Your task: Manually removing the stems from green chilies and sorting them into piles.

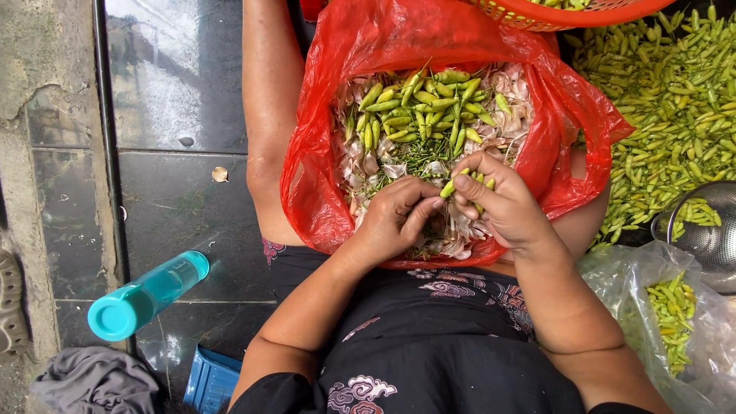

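A red plastic bag (322,153) lies open on my lap, filled with garlic skins, green stems and small green chillies (422,111). Over its near edge, my right hand (498,203) holds a bunch of green chillies, tips poking out above the fingers. My left hand (395,218) pinches the end of one green chilli (448,187) held in that bunch. Both hands touch each other above the bag.
A big heap of green chillies (675,100) covers the floor at right, below an orange basket (567,14). A metal strainer (701,226) and a clear bag with chillies (667,314) sit at right. A teal bottle (146,295) lies on dark tiles at left, near grey cloth (92,379).
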